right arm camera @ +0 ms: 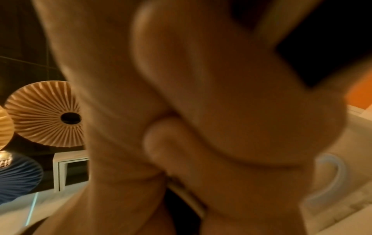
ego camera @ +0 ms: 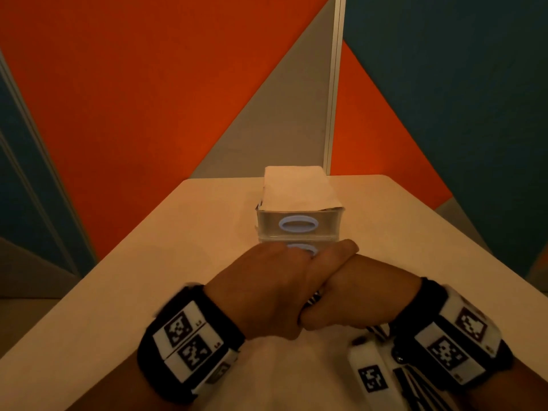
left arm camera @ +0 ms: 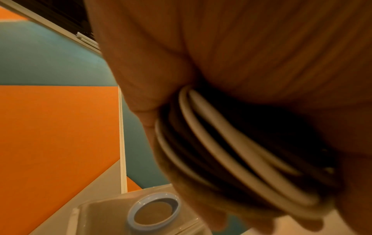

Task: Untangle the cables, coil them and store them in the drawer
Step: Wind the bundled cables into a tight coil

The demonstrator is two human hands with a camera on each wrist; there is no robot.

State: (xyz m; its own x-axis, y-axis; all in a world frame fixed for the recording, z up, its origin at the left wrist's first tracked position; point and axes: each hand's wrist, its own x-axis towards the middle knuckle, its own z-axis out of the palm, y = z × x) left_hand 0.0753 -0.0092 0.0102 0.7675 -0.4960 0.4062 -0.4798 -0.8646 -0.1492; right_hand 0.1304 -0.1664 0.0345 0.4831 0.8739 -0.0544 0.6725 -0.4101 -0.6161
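i see the coiled bundle of white and black cables (left arm camera: 237,152) packed in several loops against my left palm, with the left hand (ego camera: 267,289) curled round it just in front of the small clear plastic drawer unit (ego camera: 299,223). my right hand (ego camera: 364,295) presses against the left one, thumb to thumb, fingers bent onto the same bundle. a striped bit of cable shows between the two hands in the head view. the unit stands mid-table, white paper (ego camera: 296,188) lying on its top, pale blue oval handles (ego camera: 298,224) facing me; my knuckles cover part of the lower handle. the beige table (ego camera: 148,262) has bare surface left and right of the unit, its far edge meeting orange, grey and teal wall panels (ego camera: 148,99).
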